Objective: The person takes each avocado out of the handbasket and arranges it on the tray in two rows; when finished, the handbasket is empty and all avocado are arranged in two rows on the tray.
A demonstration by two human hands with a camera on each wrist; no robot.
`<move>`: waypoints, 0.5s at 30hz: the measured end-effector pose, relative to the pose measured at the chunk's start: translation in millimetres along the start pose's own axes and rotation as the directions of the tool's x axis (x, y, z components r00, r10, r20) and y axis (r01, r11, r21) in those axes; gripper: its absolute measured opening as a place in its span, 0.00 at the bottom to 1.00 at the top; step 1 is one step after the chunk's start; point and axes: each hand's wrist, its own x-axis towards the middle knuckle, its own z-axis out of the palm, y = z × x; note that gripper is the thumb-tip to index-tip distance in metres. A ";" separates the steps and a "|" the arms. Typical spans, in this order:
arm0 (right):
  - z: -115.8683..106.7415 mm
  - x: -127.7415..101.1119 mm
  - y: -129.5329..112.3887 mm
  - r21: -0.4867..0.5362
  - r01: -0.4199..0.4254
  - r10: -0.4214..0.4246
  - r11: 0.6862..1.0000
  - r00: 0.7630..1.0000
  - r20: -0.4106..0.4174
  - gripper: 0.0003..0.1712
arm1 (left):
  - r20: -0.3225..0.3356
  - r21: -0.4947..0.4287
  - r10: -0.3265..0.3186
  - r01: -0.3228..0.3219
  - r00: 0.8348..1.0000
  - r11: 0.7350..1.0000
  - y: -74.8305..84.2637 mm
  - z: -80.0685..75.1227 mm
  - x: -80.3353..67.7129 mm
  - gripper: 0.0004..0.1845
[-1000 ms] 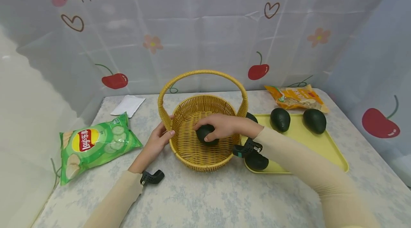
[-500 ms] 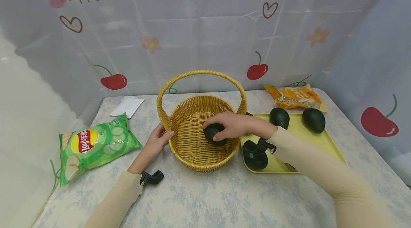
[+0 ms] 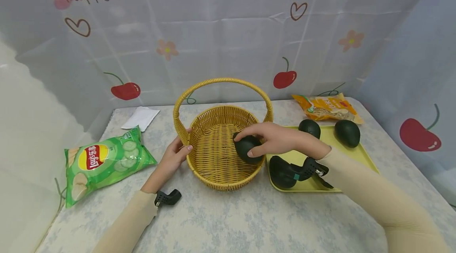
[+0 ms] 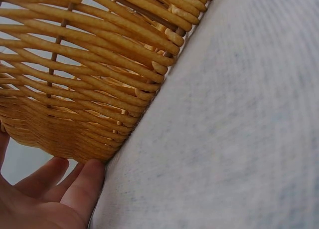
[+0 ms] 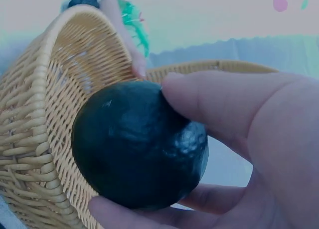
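Observation:
My right hand (image 3: 272, 138) grips a dark green avocado (image 3: 247, 149), thumb on one side and fingers on the other. In the head view it overlaps the right inner wall of a yellow wicker basket (image 3: 208, 158) with a tall arched handle. The right wrist view has the avocado (image 5: 134, 144) large in front of the basket's rim (image 5: 40, 84). At the basket's left side, my left hand (image 3: 175, 155) holds it, thumb at the rim. Fingers (image 4: 82, 189) of that hand touch the woven outer wall (image 4: 84, 89) low down, near the tablecloth.
A yellow tray (image 3: 333, 154) right of the basket bears several avocados, including one (image 3: 282, 172) near its left edge; my right forearm crosses over it. Behind lies an orange food packet (image 3: 329, 108). On the left are a green chip bag (image 3: 108, 162) and a white tissue (image 3: 141, 118).
My right hand has carried the avocado rightward, from the middle of the basket to its right side. My left hand and the basket have stayed in place.

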 end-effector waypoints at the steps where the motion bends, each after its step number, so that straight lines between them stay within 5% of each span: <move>1: -0.2 -3.7 1.3 0.012 0.009 -0.009 1.000 1.000 -0.011 0.28 | 0.001 0.002 0.001 -0.001 1.000 1.000 0.1 0.0 0.1 0.33; 15: -8.7 -70.1 24.5 0.150 0.020 -0.006 0.988 0.996 -0.093 0.26 | 0.001 0.024 0.001 -0.001 1.000 1.000 0.1 -0.7 -0.2 0.33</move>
